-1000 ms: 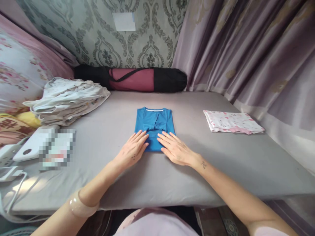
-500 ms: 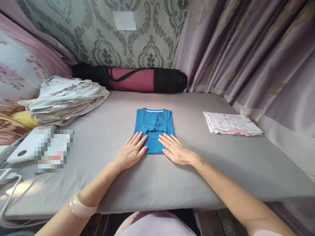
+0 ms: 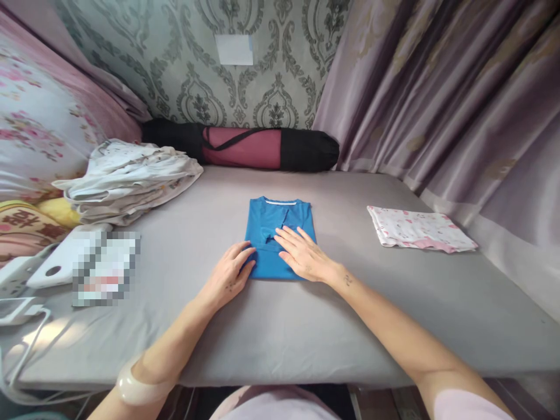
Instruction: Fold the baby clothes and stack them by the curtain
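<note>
Lying folded; blue shirt (image 3: 268, 258); white inner neckline (image 3: 280, 203); rumpled middle

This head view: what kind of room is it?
Probably a bedroom or similar home space: a sheet-covered surface like a bed, long curtains beside it, and a pile of cloth near a floral fabric.

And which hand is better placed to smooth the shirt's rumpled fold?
Probably the right hand: its fingertips rest beside the fold; the left hand is at the left edge of the shirt.
</note>
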`<move>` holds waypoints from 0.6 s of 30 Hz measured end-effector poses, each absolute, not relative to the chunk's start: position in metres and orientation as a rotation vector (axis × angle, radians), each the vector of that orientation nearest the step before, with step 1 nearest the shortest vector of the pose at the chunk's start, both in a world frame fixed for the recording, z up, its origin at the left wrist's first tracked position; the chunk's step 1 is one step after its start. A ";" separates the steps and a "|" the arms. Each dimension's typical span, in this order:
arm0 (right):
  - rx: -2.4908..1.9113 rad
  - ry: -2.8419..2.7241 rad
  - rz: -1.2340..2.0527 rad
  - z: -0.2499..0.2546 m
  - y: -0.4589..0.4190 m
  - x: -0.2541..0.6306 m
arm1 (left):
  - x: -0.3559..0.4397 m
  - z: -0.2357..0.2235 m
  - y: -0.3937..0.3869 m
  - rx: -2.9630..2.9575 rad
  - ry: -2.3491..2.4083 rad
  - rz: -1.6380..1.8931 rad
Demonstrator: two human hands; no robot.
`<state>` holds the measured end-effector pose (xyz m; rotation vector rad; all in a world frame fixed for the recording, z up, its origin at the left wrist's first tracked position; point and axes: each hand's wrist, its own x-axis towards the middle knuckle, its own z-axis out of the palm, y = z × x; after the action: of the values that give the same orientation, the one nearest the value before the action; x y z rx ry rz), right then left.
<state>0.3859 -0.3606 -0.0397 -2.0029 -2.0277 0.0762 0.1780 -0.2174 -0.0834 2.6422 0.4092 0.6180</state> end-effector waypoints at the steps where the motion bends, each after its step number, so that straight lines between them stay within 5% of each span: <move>1: -1.991 -2.077 0.076 -0.043 -0.356 0.386 | 0.178 -0.084 -0.217 2.638 0.408 0.595; 10: -2.011 -2.109 0.189 -0.068 -0.344 0.396 | 0.177 -0.084 -0.217 2.621 0.471 0.555; 18: -1.950 -2.088 0.147 -0.032 -0.335 0.375 | 0.175 -0.075 -0.214 2.455 0.504 0.752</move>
<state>0.3755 -0.3350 -0.0319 -1.9499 -2.0876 0.1471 0.1748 -0.2135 -0.0753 2.4552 0.5042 0.7525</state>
